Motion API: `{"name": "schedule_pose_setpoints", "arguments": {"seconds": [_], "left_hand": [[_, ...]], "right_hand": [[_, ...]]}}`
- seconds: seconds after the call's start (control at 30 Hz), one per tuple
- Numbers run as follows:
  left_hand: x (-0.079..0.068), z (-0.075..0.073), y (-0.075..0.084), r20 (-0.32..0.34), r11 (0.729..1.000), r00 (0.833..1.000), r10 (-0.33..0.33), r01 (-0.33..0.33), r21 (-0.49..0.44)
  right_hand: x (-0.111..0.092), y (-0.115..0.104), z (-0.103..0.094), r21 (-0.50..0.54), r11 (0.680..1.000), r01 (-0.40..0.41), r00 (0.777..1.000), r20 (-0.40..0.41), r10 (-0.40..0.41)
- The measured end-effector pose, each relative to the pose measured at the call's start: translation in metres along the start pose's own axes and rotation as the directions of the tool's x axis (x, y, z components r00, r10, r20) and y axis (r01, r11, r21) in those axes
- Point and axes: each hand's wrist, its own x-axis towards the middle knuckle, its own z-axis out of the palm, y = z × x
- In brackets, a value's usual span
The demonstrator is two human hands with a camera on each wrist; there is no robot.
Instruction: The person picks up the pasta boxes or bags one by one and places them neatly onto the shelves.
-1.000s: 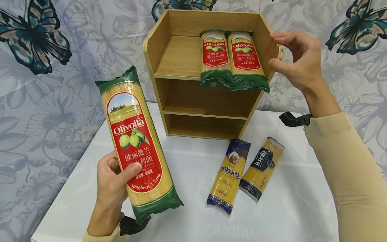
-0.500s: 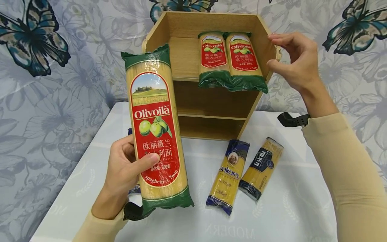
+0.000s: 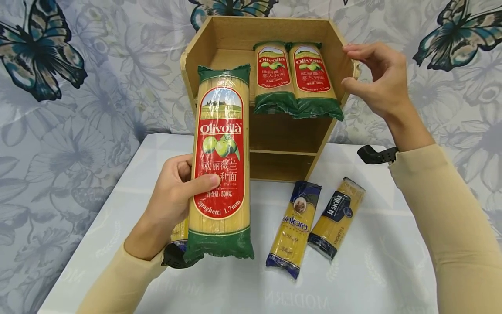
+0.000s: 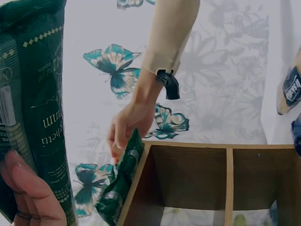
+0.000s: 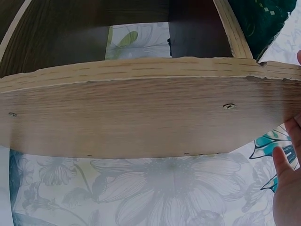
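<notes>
A butterfly-print backdrop (image 3: 94,148) is framing a white worktop (image 3: 227,288) and wooden shelf (image 3: 290,133), suggesting a staged tabletop set.

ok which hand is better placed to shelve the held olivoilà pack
Likely the left hand: it grips the Olivoilà pack in front of the shelf unit, while the right hand holds the unit's right edge instead.

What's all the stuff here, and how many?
Table: one, white, underneath
Shelf: one, brown, on table
Top packs: two, red-green, on shelf
Held pack: one, red-green, above table
Ankara pack: one, yellow-blue, table
La Sicilia pack: one, yellow-navy, table
Partly hidden pack: one, yellow-blue, behind held pack
Backdrop: one, pale grey, behind shelf
Butterflies: several, teal, on backdrop
Sleeves: two, beige, either side
Wristbands: two, black, by cuffs
Left hand: one, gripping held pack
Right hand: one, holding shelf's edge
</notes>
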Motion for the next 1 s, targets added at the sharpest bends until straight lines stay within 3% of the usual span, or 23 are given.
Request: {"name": "schedule_pose_setpoints", "arguments": {"seconds": [0.33, 0.73, 1.0], "left_hand": [[0.029, -0.007, -0.003, -0.038, 0.990, 0.992, -0.122, 0.120, -0.072], [0.056, -0.014, 0.004, -0.056, 0.984, 0.985, -0.162, 0.157, -0.079], [0.071, -0.018, 0.008, -0.113, 0.966, 0.965, -0.235, 0.218, -0.140]], "right_hand": [[-0.001, 0.003, 0.001, -0.017, 1.000, -0.006, 1.000, 0.002, 0.006], [0.000, 0.003, -0.001, -0.005, 1.000, -0.012, 1.000, -0.004, 0.012], [-0.001, 0.003, 0.000, 0.004, 1.000, -0.012, 1.000, -0.008, 0.012]]}}
